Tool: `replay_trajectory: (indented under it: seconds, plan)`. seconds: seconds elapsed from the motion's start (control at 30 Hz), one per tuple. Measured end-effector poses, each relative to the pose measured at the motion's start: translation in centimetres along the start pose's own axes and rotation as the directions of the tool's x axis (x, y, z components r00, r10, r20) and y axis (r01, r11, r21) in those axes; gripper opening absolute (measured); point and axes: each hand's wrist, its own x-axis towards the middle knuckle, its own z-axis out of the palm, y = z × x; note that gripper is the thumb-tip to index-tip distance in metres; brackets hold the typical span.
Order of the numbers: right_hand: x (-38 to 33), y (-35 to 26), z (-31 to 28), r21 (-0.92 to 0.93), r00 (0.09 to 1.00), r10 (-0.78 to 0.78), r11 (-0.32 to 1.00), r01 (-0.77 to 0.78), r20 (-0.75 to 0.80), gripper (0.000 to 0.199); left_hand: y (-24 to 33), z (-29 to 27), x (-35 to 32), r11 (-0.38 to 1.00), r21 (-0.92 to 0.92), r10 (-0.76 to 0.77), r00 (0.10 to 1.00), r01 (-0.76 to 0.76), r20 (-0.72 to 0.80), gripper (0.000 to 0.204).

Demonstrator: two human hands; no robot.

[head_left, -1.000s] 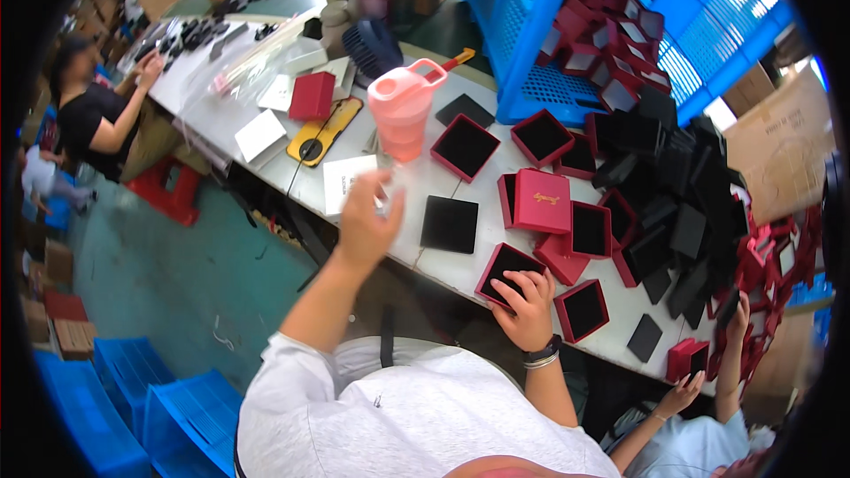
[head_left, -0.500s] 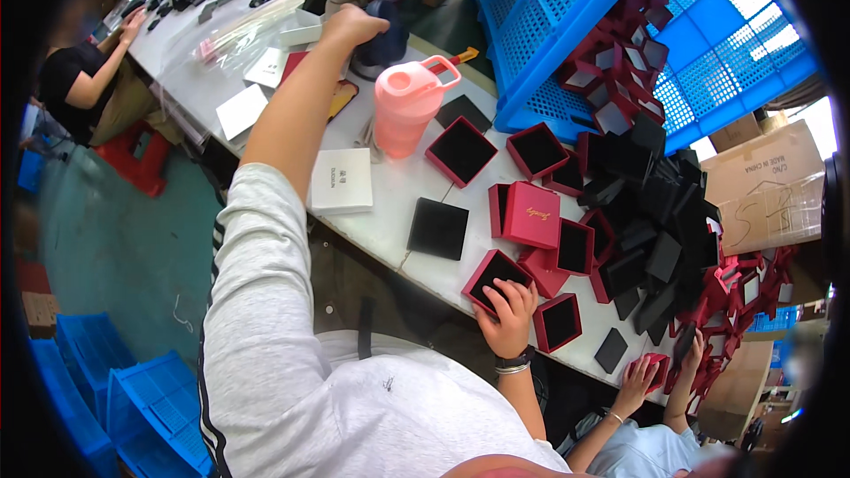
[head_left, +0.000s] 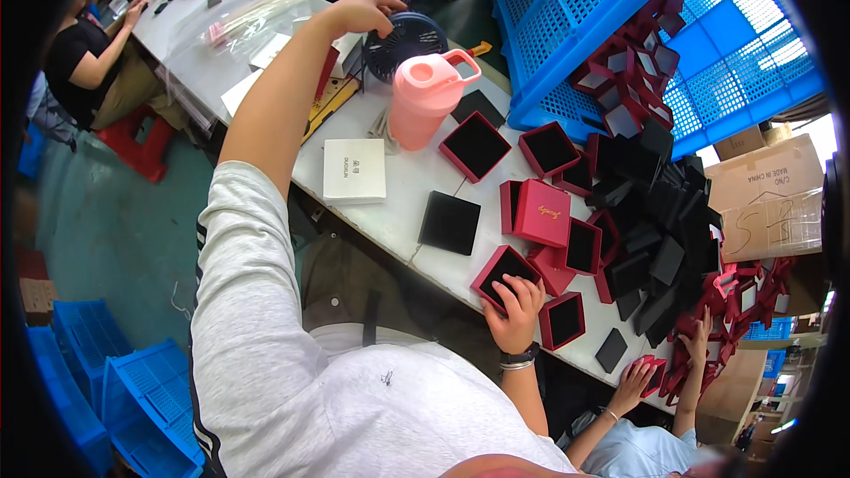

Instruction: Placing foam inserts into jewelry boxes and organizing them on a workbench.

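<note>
Apart, left hand (head_left: 365,12) meets round ribbed fan (head_left: 404,44), grip unclear; right hand (head_left: 515,315) clamps square red box (head_left: 501,268).

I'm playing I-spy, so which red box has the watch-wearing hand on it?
The open red box at the table's near edge, left of another open box. Only it has the right hand, wearing a dark watch, on it.

Right hand (head_left: 515,317) partly hides a red box (head_left: 496,271) at the tabletop's (head_left: 403,190) near edge; blue crate (head_left: 567,26) cut off above
</note>
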Motion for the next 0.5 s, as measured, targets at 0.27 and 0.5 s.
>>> replay_trajectory:
  seconds: [0.27, 0.5]
  plan:
    - [0.8, -0.2, 0.1, -0.011, 0.999, -0.037, 0.999, 0.038, 0.019, 0.036, -1.4, 1.3, 0.6, 0.992, 0.123, 0.034, 0.981, -0.011, -0.190, 0.055]
    - [-0.8, 0.5, 0.1, -0.032, 0.998, -0.005, 0.999, 0.007, 0.065, 0.035, -0.7, 3.6, -5.3, 0.906, 0.378, 0.343, 0.856, -0.192, -0.387, 0.055]
